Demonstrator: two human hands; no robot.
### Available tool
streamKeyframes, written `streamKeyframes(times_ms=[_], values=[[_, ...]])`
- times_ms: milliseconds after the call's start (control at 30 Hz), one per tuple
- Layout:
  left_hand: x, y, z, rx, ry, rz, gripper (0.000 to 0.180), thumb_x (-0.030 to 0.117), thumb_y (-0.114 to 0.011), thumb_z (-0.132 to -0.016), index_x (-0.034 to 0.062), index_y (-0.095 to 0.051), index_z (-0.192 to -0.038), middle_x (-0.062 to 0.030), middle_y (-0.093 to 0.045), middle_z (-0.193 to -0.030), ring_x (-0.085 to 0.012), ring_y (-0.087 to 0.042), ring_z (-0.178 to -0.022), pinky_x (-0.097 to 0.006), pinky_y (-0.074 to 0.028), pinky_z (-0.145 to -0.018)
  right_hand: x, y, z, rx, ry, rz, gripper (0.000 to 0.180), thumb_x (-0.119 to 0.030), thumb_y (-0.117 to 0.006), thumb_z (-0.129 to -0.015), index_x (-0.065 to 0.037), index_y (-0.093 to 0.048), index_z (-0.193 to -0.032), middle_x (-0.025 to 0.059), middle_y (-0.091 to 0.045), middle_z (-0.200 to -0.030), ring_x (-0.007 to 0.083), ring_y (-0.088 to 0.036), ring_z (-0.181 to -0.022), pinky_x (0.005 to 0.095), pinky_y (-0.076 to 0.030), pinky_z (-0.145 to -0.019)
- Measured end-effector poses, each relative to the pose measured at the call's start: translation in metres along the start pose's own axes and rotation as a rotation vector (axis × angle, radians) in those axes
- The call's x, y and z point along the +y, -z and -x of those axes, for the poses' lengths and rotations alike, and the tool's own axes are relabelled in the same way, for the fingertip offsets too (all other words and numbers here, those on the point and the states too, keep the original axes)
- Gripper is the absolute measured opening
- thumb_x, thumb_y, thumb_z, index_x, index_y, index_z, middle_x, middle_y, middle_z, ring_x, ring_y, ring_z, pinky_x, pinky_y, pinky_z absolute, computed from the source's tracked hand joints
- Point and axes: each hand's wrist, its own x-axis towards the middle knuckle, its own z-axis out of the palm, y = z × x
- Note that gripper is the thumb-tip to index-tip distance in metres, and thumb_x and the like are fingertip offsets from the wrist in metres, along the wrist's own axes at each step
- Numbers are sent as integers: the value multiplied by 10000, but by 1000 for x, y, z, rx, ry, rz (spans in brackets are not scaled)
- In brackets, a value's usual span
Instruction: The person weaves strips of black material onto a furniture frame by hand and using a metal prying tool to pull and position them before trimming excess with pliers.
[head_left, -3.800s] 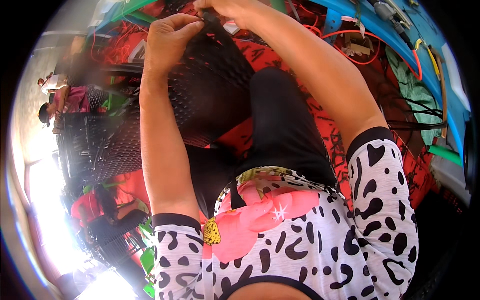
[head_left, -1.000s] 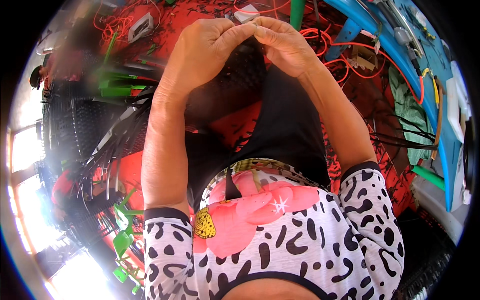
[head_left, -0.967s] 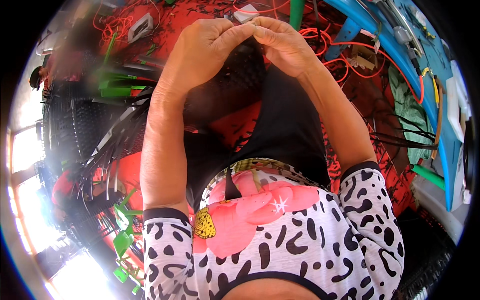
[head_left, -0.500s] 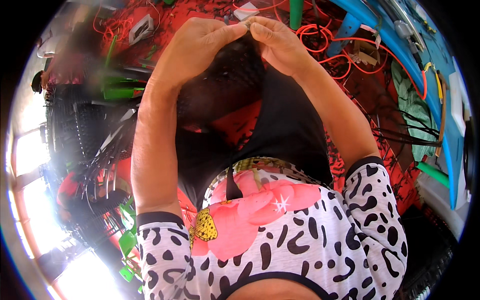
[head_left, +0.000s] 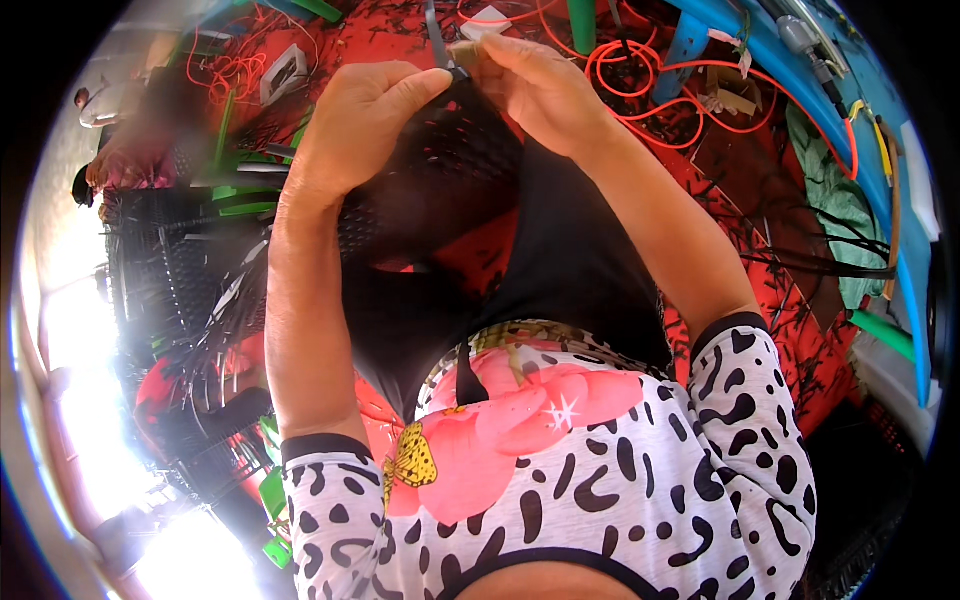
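My left hand (head_left: pixel 365 115) is closed at the top of the view. Its thumb presses on a dark flat strip (head_left: pixel 436 30), which runs upward out of view and bends at the thumb tip. Close beside it on the right, my right hand (head_left: pixel 535 95) curls its fingers toward the same spot, thumb uppermost. What its fingertips grip is too small to make out. Below both hands, a dark meshed or woven piece (head_left: pixel 420 190) lies across my lap, partly covered by my left hand and forearm.
Orange tubing (head_left: pixel 620 75) lies coiled on the red floor (head_left: pixel 780 330), among black scraps. A blue table edge (head_left: pixel 890 200) curves along the right, near green sheeting (head_left: pixel 845 230). Black strips (head_left: pixel 225 310) and dark stacked pieces (head_left: pixel 150 240) crowd the left. A person (head_left: pixel 98 103) is far left.
Both hands have shifted slightly left and downward. The right thumb has lifted from its pinch with the left thumb, and the dark strip now shows between the hands.
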Motion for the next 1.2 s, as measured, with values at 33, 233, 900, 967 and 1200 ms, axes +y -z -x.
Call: streamKeyframes(times_ms=[33,233,900,967,1200], values=[[1,1,1,-10,10,28,314,259,-564,-884,-40,-653,-847,-31,-543,-610,-82,-486,-618,-264,-419,-599,1,-3,1,84,66,32,312,-283,-521,-937,-13,-623,-1056,53,-651,-973,131,-600,-869,264,-459,-811],[-9,14,7,-87,7,165,223,142,-563,-914,-31,-638,-1035,-6,-646,-874,-55,-567,-786,-195,-453,-715,5,-1,14,126,175,253,246,-176,-548,-915,-10,-628,-1079,29,-651,-955,84,-591,-878,220,-453,-795],[-3,-5,19,250,-231,78,158,4,-630,-799,-9,-608,-955,-2,-619,-859,-40,-546,-766,-183,-433,-669,-9,4,61,432,203,513,189,-91,-561,-864,-10,-624,-1022,59,-657,-935,130,-618,-895,260,-454,-804],[-3,-3,23,270,-208,100,128,41,-640,-779,-6,-608,-894,-14,-596,-774,-63,-530,-702,-213,-428,-633,-11,11,69,412,171,560,174,-89,-566,-859,-14,-623,-1006,47,-642,-907,120,-604,-858,251,-452,-782],[5,-9,25,312,-143,-32,73,67,-618,-832,0,-591,-834,51,-493,-668,-32,-421,-617,-196,-343,-547,-61,39,115,639,243,916,137,-57,-615,-846,-3,-611,-972,-19,-579,-840,42,-523,-768,218,-446,-694]])
